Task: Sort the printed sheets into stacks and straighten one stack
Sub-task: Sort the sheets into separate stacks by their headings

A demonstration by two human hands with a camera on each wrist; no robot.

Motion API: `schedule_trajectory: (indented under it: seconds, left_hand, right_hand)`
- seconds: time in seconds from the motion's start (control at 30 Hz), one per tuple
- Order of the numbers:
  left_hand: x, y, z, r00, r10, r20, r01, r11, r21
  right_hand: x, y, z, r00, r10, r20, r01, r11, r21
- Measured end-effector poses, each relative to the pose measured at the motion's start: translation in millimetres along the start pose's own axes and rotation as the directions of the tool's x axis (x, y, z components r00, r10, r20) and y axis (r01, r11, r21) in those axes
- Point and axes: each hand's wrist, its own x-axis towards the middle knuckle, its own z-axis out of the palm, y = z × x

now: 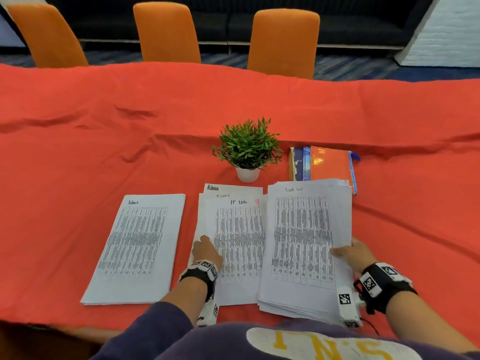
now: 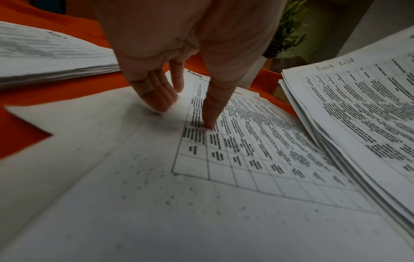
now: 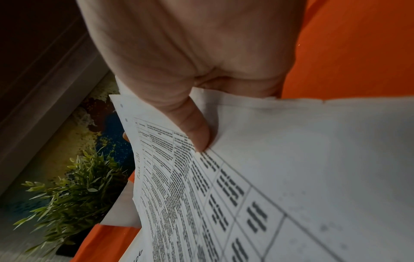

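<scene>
Three groups of printed sheets lie on the red cloth. The neat "Admin" stack (image 1: 137,248) (image 2: 44,58) is on the left. In the middle lies a loose pile topped "IT Log" (image 1: 237,242) (image 2: 224,159), with an "Admin" sheet peeking out behind. My left hand (image 1: 206,252) (image 2: 186,104) presses straight fingers on that pile's left part. On the right, the thick "Task list" stack (image 1: 304,245) (image 3: 291,177) overlaps the middle pile. My right hand (image 1: 350,252) (image 3: 199,134) grips its right edge, thumb on top, and its fingers are hidden beneath.
A small potted plant (image 1: 248,152) stands just behind the middle pile. Books and an orange zip pouch (image 1: 330,165) lie behind the right stack. Three orange chairs (image 1: 166,32) line the table's far side. The red cloth (image 1: 78,152) is wrinkled.
</scene>
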Motion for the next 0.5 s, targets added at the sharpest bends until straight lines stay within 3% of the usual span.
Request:
schedule_trajectory:
  seconds: [0.13,0.33,0.5]
  left_hand:
    - [1,2,-1,0.997,-0.077,-0.011,0.077,0.997,0.018]
    - [15,1,-3,0.984,-0.147,0.103,0.153,0.987,-0.045]
    - [17,3,-12,0.968,-0.223,0.113,0.216,0.974,0.072]
  right_hand:
    - [4,2,-1,1.000,0.003,0.008,-0.003,1.000,-0.009]
    - [8,3,-1,0.999,0.025,0.028,-0.025,0.999,-0.022]
    - [9,2,-3,0.999,0.030,0.014,-0.030,1.000,-0.002]
